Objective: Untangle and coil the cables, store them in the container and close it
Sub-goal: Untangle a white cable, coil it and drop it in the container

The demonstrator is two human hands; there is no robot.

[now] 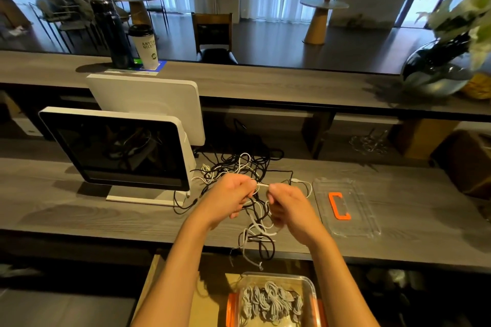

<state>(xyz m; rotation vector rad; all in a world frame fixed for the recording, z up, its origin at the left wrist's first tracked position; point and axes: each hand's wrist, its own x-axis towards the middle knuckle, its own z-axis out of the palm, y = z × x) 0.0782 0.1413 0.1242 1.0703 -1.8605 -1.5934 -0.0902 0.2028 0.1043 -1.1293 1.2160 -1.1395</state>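
A tangle of black and white cables [240, 167] lies on the grey desk [79, 210], trailing over its front edge. My left hand [229, 195] and my right hand [288, 206] are raised over the tangle, a short stretch of white cable [263, 185] pinched between them. More loops hang below my hands. A clear container [305, 284] with orange clips sits low in front of me, holding several coiled grey-white cables [271, 302]. Its clear lid [366, 210] with an orange handle lies on the desk to the right.
A white-framed monitor [119, 151] stands on the desk at the left, with a second screen [143, 98] behind it. On the raised counter are a dark bottle [114, 34], a paper cup [144, 46] and a glass vase [435, 71] at the right.
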